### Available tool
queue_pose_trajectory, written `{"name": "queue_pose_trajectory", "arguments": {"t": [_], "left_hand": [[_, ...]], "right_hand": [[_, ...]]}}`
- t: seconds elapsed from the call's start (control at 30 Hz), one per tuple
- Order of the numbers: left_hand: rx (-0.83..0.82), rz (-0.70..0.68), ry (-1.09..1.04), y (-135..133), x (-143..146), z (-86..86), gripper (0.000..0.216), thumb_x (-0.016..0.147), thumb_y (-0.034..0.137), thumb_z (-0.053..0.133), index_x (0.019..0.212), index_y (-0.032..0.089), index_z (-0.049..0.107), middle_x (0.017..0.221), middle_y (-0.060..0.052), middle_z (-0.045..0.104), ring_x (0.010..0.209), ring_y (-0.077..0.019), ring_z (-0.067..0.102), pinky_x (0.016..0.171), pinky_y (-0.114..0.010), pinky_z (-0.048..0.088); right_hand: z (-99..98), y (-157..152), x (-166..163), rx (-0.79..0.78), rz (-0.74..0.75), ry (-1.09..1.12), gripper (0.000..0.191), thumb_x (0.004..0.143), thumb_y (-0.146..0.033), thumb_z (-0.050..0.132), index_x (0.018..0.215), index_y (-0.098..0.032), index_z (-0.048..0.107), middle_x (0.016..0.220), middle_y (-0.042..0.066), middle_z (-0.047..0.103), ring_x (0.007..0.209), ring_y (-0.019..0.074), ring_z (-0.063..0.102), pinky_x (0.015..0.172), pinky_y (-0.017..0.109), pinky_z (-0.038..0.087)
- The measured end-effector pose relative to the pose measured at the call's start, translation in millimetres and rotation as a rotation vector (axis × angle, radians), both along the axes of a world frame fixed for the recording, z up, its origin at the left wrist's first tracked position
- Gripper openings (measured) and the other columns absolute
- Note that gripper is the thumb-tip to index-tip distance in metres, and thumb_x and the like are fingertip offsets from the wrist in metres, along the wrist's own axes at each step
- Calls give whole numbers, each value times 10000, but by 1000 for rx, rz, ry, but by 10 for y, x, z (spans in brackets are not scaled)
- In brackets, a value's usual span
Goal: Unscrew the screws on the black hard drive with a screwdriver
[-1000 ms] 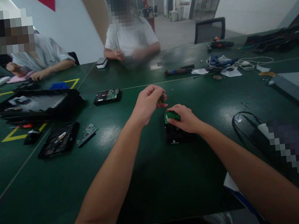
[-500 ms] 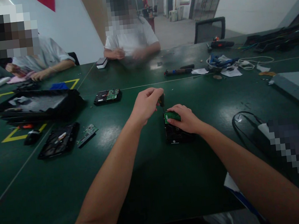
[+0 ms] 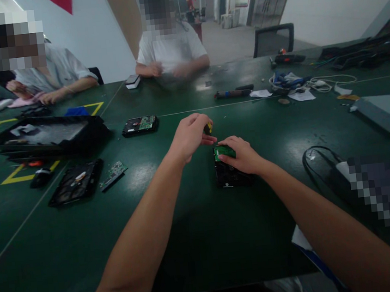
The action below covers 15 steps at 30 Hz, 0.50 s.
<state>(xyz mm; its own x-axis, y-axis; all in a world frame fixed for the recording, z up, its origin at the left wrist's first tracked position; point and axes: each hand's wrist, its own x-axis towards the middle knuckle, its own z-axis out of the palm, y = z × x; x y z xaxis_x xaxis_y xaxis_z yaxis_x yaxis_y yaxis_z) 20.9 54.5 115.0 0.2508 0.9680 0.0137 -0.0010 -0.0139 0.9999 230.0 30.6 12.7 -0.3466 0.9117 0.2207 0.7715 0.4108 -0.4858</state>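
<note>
A black hard drive (image 3: 231, 177) with a green circuit board (image 3: 224, 151) on top lies on the dark green table. My right hand (image 3: 240, 154) is closed over its right side, thumb and fingers on the board. Just up and left of the drive, my left hand (image 3: 194, 134) grips a small screwdriver (image 3: 208, 128) with a black and yellow handle. Its handle is tilted and its tip is hidden by my fingers, so I cannot tell whether it touches the drive.
Another hard drive (image 3: 140, 125) lies farther back. To the left are an opened drive case (image 3: 76, 182), a loose circuit board (image 3: 113, 175) and a black tray (image 3: 45, 134). Cables (image 3: 291, 80) and a grey metal box (image 3: 386, 109) sit rightward. Two co-workers sit opposite.
The screwdriver has gone from nearly upright over the drive's board to a tilted pose, its yellow handle end now showing. My left fingers have shifted; my right hand stays on the drive.
</note>
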Motion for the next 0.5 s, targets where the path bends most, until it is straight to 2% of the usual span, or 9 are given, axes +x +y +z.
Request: {"name": "queue_pose_trajectory", "arguments": {"t": [0.17, 0.37, 0.5], "left_hand": [[43, 7, 72, -7, -26, 14, 254, 915, 372, 586, 954, 154, 709, 911, -72, 696, 599, -142, 705, 527, -243, 543], [-43, -50, -11, -54, -11, 45, 276, 894, 373, 595, 1095, 187, 627, 1006, -84, 754, 524, -135, 670, 457, -250, 504], [-66, -59, -42, -27, 3, 18, 230, 882, 370, 588, 1020, 186, 599, 988, -86, 754, 541, -141, 682, 482, -255, 530]], "right_hand": [[0, 3, -4, -4, -6, 1, 414, 988, -442, 661, 1376, -297, 660, 1377, 112, 653, 1282, 359, 593, 1071, 591, 461], [7, 4, -14, -12, -18, -4, 416, 969, -416, 682, 1362, -281, 670, 1377, 118, 656, 1284, 361, 595, 1083, 599, 460], [18, -5, -23, -12, -26, -24, 414, 971, -412, 684, 1367, -293, 672, 1383, 117, 653, 1288, 361, 593, 1075, 591, 467]]}}
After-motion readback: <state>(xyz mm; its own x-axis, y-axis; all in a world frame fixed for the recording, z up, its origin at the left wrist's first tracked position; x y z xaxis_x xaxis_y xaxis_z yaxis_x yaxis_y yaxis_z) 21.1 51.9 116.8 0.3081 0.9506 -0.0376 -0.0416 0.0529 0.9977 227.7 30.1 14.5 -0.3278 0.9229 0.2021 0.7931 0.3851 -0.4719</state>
